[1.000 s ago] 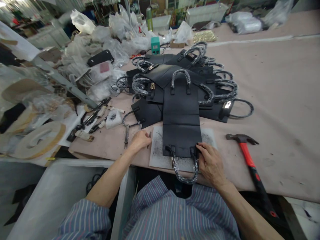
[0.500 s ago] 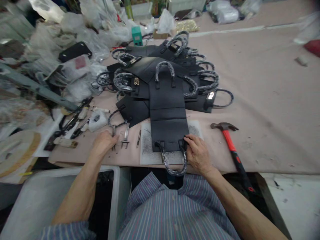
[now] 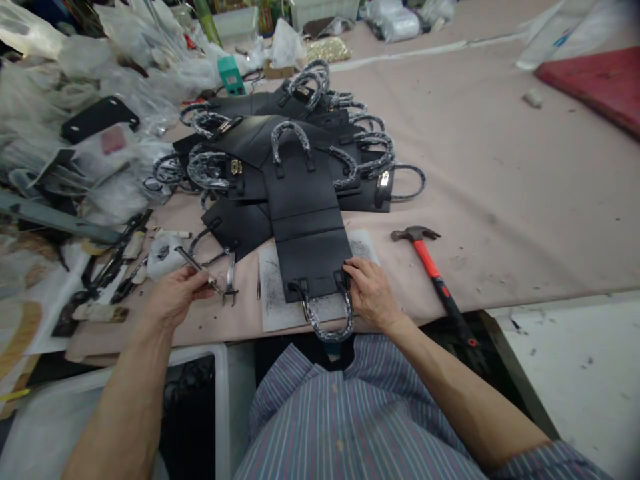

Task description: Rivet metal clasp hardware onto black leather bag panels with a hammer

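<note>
A flat black leather bag piece (image 3: 307,230) lies in front of me with its near end on a scuffed white cutting mat (image 3: 273,300). Its plastic-wrapped handle (image 3: 327,327) hangs over the table edge. My right hand (image 3: 367,293) presses down on the bag's near right corner beside the handle tab, fingers curled on the leather. My left hand (image 3: 175,293) is closed on a slim metal tool (image 3: 197,267), lifted a little off the table. A metal divider-like tool (image 3: 230,277) lies just right of that hand.
A pile of black bag pieces with wrapped handles (image 3: 300,133) fills the table beyond. A red-handled hammer (image 3: 430,267) lies to the right. Hand tools (image 3: 117,257) and plastic bags (image 3: 100,87) crowd the left. A white bin (image 3: 50,427) stands below the table edge.
My left hand left the thin tool beside the mat, reached left to the metal tools and has now picked up a slim metal one. My right hand stayed on the bag's corner.
</note>
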`<action>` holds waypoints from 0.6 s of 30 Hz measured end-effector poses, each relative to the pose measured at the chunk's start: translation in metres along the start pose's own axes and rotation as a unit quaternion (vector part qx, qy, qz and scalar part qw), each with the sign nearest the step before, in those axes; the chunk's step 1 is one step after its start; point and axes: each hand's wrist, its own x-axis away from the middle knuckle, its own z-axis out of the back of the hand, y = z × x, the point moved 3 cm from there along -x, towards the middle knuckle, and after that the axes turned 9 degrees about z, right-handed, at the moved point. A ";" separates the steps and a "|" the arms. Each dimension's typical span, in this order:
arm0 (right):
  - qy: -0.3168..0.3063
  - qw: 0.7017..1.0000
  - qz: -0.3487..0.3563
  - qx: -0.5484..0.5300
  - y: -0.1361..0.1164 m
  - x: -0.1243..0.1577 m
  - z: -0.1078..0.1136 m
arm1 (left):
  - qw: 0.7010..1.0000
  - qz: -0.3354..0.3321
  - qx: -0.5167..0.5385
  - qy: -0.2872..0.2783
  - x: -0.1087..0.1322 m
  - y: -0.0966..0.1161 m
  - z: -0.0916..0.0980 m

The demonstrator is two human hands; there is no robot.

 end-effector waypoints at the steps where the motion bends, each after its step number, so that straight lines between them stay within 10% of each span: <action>1: 0.002 1.000 0.000 0.000 0.000 0.000 0.000 | 0.999 -0.028 0.035 -0.015 0.010 0.004 -0.014; 9: 0.004 1.000 0.002 0.001 0.002 0.002 -0.001 | 0.952 -0.286 0.020 -0.110 0.071 -0.006 -0.163; 18: -0.006 1.000 -0.007 0.009 0.003 0.002 0.002 | 0.948 -0.295 0.039 -0.113 0.061 -0.039 -0.184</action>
